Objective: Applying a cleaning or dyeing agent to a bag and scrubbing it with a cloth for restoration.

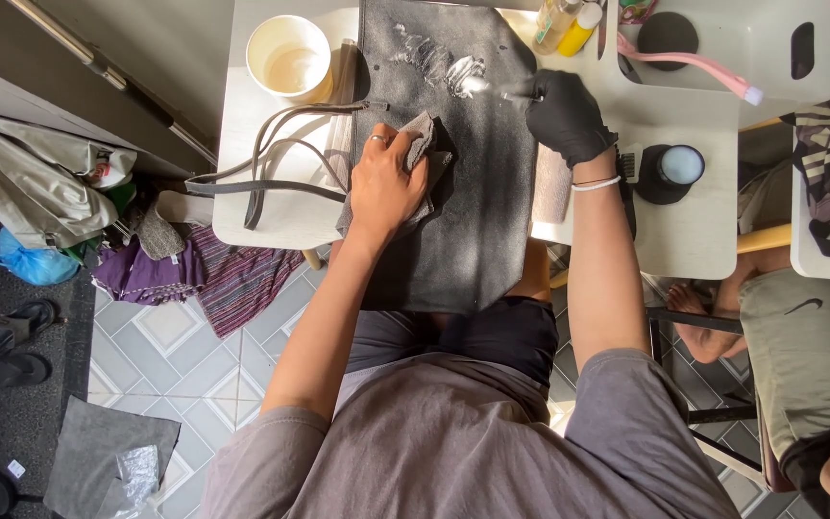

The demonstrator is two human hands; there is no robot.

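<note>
A dark grey bag (477, 192) lies flat on the white table (694, 231), its grey straps (271, 154) trailing off to the left. My left hand (386, 183), bare with a ring on one finger, presses a crumpled grey cloth (425, 135) onto the bag's left side. My right hand (564, 115) wears a black glove and grips a small brush (506, 93) whose end touches white foam (444, 65) smeared near the bag's top.
A white bowl of cloudy liquid (288, 58) stands at the table's left. Bottles (564, 24), a pink-handled tool (689, 62) and a round black tin (670, 171) sit to the right. Clothes (194, 269) pile on the tiled floor; another person's legs (790, 336) are at right.
</note>
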